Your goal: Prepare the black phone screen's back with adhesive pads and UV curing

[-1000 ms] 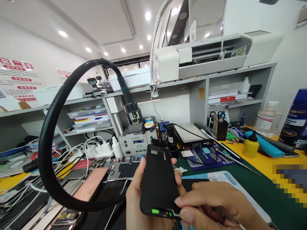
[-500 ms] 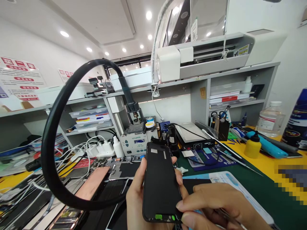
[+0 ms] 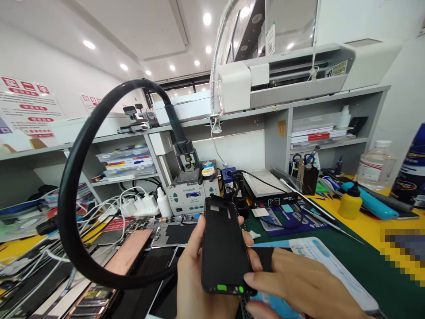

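Note:
My left hand [image 3: 192, 266] is wrapped round a black phone [image 3: 224, 243], thumb along its left edge and fingertips showing at its right edge. The phone's near end carries two bright green marks, and pale rectangular patches show near its far end. My right hand [image 3: 299, 285] has its index fingertip at the phone's lower right corner. The thumb is apart from that finger, below the corner. The right palm is turned away, so anything tucked inside it is hidden.
A thick black hose [image 3: 66, 186] loops up on the left, beside several phone parts such as a copper-coloured panel [image 3: 133, 252]. Behind the phone stands a grey rework station [image 3: 186, 199]. At right are a yellow bottle [image 3: 350, 204] and a thin pointed tool [image 3: 335, 223].
The phone has risen slightly and shifted right with my left hand. My right thumb has parted from the index finger, and a thin metal tool seen in that hand earlier no longer shows.

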The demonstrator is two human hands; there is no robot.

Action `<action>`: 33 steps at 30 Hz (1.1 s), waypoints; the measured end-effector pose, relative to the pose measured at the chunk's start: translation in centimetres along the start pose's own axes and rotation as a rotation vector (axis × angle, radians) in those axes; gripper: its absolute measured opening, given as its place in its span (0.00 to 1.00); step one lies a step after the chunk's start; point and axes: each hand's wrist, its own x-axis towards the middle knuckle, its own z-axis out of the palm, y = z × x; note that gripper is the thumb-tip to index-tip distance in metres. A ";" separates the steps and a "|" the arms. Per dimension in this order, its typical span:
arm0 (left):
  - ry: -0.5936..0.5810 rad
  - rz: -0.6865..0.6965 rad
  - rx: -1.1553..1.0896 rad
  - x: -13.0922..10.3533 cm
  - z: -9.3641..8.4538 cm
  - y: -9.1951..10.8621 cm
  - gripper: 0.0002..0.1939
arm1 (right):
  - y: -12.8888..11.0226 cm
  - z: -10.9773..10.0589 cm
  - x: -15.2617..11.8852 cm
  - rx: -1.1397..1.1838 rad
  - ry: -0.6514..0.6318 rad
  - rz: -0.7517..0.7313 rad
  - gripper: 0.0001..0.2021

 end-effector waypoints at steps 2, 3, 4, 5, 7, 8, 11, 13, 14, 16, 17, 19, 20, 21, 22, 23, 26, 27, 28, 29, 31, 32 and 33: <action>0.055 -0.011 -0.017 0.1 0.0 0.0 0.29 | 0.1 0.3 0.6 0.046 0.100 0.073 0.14; 0.075 -0.015 -0.031 0.1 0.1 -0.1 0.28 | 0.1 0.4 0.9 0.077 0.141 0.108 0.16; 0.087 -0.015 -0.050 0.2 0.1 -0.1 0.26 | 0.2 0.5 1.2 0.114 0.175 0.143 0.18; 0.090 -0.008 -0.069 0.1 0.2 -0.2 0.26 | 0.3 0.5 1.4 0.156 0.207 0.179 0.19; 0.075 0.020 -0.091 0.1 0.4 -0.3 0.26 | 0.5 0.3 1.8 0.254 0.263 0.258 0.20; 0.064 0.040 -0.088 0.1 0.5 -0.4 0.25 | 0.7 0.1 2.0 0.310 0.289 0.303 0.21; 0.105 0.087 0.006 0.2 0.5 -0.7 0.18 | 1.1 -0.6 2.2 0.505 0.351 0.449 0.21; 0.207 0.111 0.118 0.4 0.3 -0.8 0.14 | 1.4 -1.0 2.2 0.665 0.362 0.546 0.21; 0.255 0.118 0.168 0.5 0.2 -0.9 0.14 | 1.6 -1.1 2.1 0.751 0.351 0.585 0.22; 0.303 0.139 0.222 0.7 -0.1 -1.0 0.14 | 1.8 -1.3 2.0 0.909 0.315 0.628 0.23; 0.300 0.146 0.228 0.8 -0.2 -1.0 0.14 | 1.8 -1.4 1.9 0.969 0.296 0.632 0.23; 0.267 0.136 0.232 0.8 -0.4 -1.1 0.15 | 1.7 -1.5 1.8 1.043 0.268 0.622 0.24; 0.243 0.122 0.236 0.7 -0.5 -1.1 0.16 | 1.6 -1.6 1.8 1.062 0.256 0.615 0.25; 0.219 0.102 0.241 0.7 -0.6 -1.1 0.17 | 1.5 -1.7 1.8 1.076 0.244 0.606 0.25; 0.196 0.088 0.248 0.7 -0.7 -1.1 0.18 | 1.4 -1.8 1.8 1.086 0.232 0.600 0.25; 0.178 0.083 0.258 0.7 -0.7 -1.1 0.19 | 1.3 -1.9 1.8 1.093 0.224 0.597 0.25; 0.154 0.095 0.295 0.6 -0.9 -1.0 0.20 | 1.2 -2.0 1.9 1.109 0.208 0.586 0.24; 0.144 0.103 0.306 0.6 -0.9 -1.0 0.20 | 1.2 -2.0 1.9 1.113 0.201 0.579 0.23; 0.134 0.105 0.312 0.6 -1.0 -1.0 0.20 | 1.2 -2.0 1.9 1.114 0.196 0.572 0.23; 0.122 0.107 0.316 0.5 -0.9 -1.0 0.20 | 1.2 -2.0 1.9 1.115 0.192 0.563 0.23; 0.107 0.115 0.322 0.5 -0.9 -0.9 0.19 | 1.3 -2.0 1.8 1.113 0.193 0.559 0.22; 0.106 0.111 0.325 0.5 -0.9 -0.9 0.18 | 1.3 -2.0 1.7 1.112 0.195 0.565 0.21; 0.109 0.102 0.327 0.6 -0.9 -0.9 0.18 | 1.3 -2.0 1.7 1.113 0.201 0.572 0.21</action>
